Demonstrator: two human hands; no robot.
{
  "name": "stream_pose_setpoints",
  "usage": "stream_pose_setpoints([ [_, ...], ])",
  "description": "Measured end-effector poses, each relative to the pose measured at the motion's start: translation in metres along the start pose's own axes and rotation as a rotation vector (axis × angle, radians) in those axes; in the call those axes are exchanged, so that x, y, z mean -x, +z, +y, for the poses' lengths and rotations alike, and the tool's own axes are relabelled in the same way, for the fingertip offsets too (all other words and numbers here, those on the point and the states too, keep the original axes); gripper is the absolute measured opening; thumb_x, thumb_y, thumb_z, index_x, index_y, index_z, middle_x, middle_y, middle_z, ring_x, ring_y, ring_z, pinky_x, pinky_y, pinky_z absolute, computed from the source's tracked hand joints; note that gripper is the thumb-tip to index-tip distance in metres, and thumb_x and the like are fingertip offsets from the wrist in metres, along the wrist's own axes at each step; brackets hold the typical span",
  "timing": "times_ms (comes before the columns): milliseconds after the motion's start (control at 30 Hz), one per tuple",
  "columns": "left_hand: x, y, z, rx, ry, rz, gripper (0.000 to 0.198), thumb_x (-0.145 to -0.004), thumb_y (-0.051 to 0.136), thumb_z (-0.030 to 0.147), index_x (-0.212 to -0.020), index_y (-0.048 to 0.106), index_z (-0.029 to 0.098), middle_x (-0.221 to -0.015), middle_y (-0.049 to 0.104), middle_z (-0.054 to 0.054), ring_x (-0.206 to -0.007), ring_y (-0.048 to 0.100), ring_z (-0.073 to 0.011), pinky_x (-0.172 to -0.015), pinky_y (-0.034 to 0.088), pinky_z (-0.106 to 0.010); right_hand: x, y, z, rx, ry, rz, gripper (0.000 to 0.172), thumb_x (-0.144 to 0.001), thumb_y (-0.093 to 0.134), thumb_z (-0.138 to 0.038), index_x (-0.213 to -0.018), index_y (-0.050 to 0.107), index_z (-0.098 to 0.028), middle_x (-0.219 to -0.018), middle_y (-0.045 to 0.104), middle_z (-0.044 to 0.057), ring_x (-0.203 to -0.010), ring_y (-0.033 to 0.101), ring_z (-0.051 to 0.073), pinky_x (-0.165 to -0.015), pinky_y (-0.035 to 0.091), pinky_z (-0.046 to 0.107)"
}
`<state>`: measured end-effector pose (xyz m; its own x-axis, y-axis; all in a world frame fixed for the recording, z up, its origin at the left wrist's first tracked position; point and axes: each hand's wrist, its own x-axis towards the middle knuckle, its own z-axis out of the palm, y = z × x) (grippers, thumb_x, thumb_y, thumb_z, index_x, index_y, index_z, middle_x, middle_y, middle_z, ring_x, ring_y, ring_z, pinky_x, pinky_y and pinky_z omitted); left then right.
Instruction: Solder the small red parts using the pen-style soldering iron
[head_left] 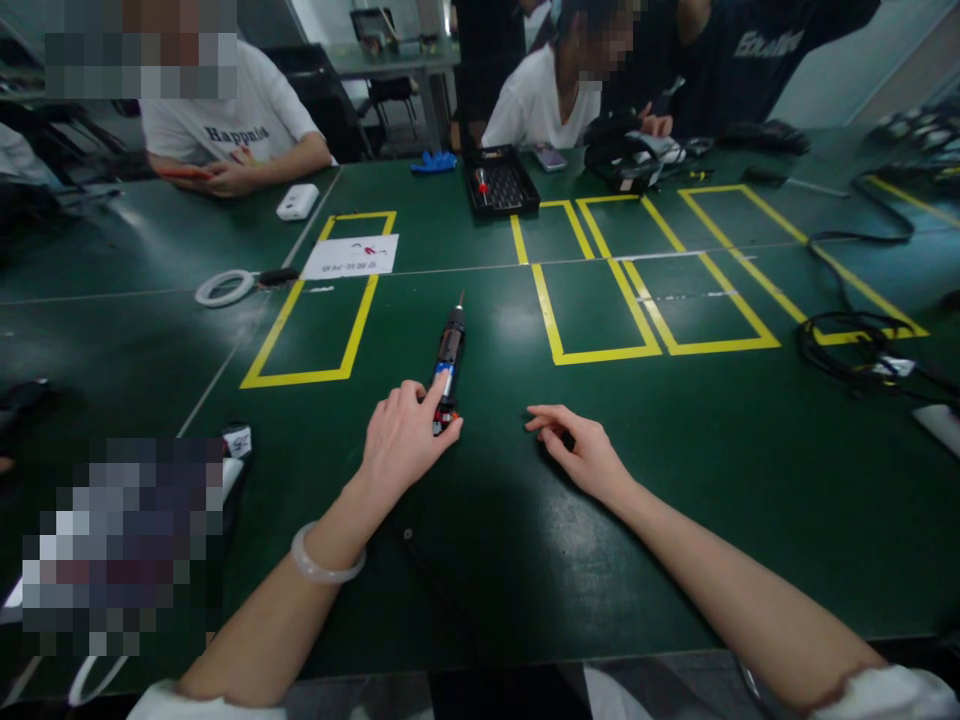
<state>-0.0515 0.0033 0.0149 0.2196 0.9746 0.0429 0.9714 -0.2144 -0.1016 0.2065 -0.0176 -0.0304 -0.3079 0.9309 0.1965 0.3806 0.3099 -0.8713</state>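
Note:
An electric screwdriver [450, 345] lies on the green table, its thin bit pointing away from me. My left hand [409, 430] is on its rear part, with the index finger along the body and the thumb at the back end. The other fingers of that hand curl at the tool's left side, partly hidden. To the right of the tool, my right hand [581, 450] rests on the table, its fingers loosely bent and apart, holding nothing.
Yellow tape rectangles [600, 357] mark the table [465, 560]. A white paper sign [352, 257], a coiled white cable [225, 288] and a black tray [517, 205] with a red-handled screwdriver [481, 183] lie farther off. Black cables [847, 350] lie right. People sit opposite.

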Motion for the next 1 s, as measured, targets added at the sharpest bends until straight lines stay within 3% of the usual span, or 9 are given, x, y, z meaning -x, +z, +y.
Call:
stream_pose_setpoints([
  [333,0.005,0.020,-0.116,0.005,-0.280,-0.103,0.068,-0.093,0.030,0.057,-0.151,0.028,0.021,-0.122,0.045,-0.020,-0.107,0.052,-0.0356,-0.085,0.046,-0.044,0.000,0.000,0.000,-0.003,0.005,-0.018,0.032,-0.090,0.048,-0.015,-0.120,0.059,-0.021,-0.101,0.072,0.005,-0.079,0.065,0.014,-0.073,0.051,0.027],
  [533,0.003,0.022,-0.163,0.005,-0.422,-0.133,0.068,-0.093,0.032,0.058,-0.151,0.026,0.022,-0.129,0.044,-0.018,-0.111,0.049,-0.0338,-0.090,0.044,-0.045,0.000,0.000,-0.002,-0.014,-0.007,-0.018,0.032,-0.090,0.048,-0.014,-0.119,0.060,-0.021,-0.100,0.072,0.005,-0.079,0.066,0.014,-0.075,0.052,0.028],
  [633,0.003,0.016,-0.170,-0.015,-0.477,-0.171,0.066,-0.094,0.027,0.058,-0.150,0.026,0.023,-0.130,0.045,-0.017,-0.107,0.050,-0.0324,-0.087,0.044,-0.043,0.000,0.000,-0.001,-0.021,-0.005,-0.024,0.032,-0.090,0.049,-0.015,-0.119,0.060,-0.021,-0.100,0.072,0.005,-0.079,0.066,0.014,-0.075,0.052,0.028],
  [833,0.011,0.005,-0.151,-0.193,-0.440,0.016,0.051,-0.094,0.029,0.056,-0.123,0.052,0.021,-0.118,0.050,-0.010,-0.098,0.050,-0.0257,-0.077,0.044,-0.034,0.000,0.000,0.000,-0.017,-0.017,-0.024,0.032,-0.090,0.048,-0.015,-0.119,0.060,-0.022,-0.099,0.072,0.004,-0.079,0.066,0.014,-0.074,0.052,0.028],
  [1000,0.014,0.006,-0.137,-0.306,-0.406,0.053,0.046,-0.094,0.030,0.054,-0.110,0.054,0.018,-0.108,0.052,-0.009,-0.098,0.049,-0.0257,-0.074,0.042,-0.033,0.000,0.000,0.000,-0.015,-0.019,-0.035,0.030,-0.091,0.048,-0.015,-0.117,0.061,-0.021,-0.099,0.072,0.004,-0.078,0.066,0.014,-0.075,0.051,0.028],
])
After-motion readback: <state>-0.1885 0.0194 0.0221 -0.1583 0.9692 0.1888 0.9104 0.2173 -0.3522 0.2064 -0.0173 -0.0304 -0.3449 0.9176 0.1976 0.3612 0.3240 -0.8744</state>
